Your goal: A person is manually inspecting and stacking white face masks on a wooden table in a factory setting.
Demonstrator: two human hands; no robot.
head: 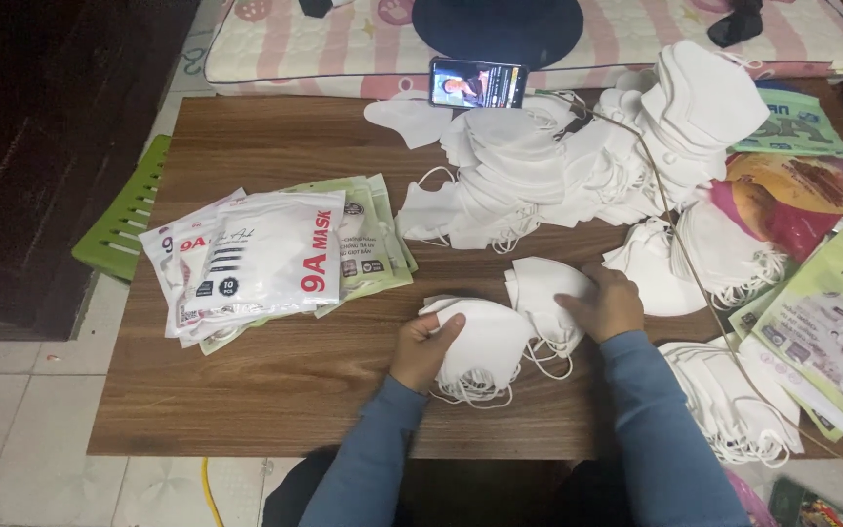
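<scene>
Left hand (428, 344) grips a small stack of white folded fabric face masks (480, 346), thumb on top, fingers curled under the stack's left edge; loose ear loops hang off the near side. Stack sits near table centre, slightly toward 6 o'clock. Right hand (605, 304) lies palm down, fingers closed on a second bunch of white folded masks (541, 290), just at 1 o'clock of the first stack, the two bunches touching or nearly so. Both arms in blue long sleeves.

All of it rests on a brown wood-grain low table (275, 381). At 9 o'clock of the hands: a fanned pile of flat white and pale green printed mask pouches (275, 256). At 12 to 1 o'clock: a big loose heap of white masks (578, 161). Beyond that, at the far edge, a black smartphone with lit screen (477, 83), leaning against a pink striped mattress (285, 39). At 3 o'clock: more pale green printed pouches (831, 322), another row of white masks (734, 400) at 4 o'clock. A green plastic slatted stool (124, 215) pokes out past the table's left edge.
</scene>
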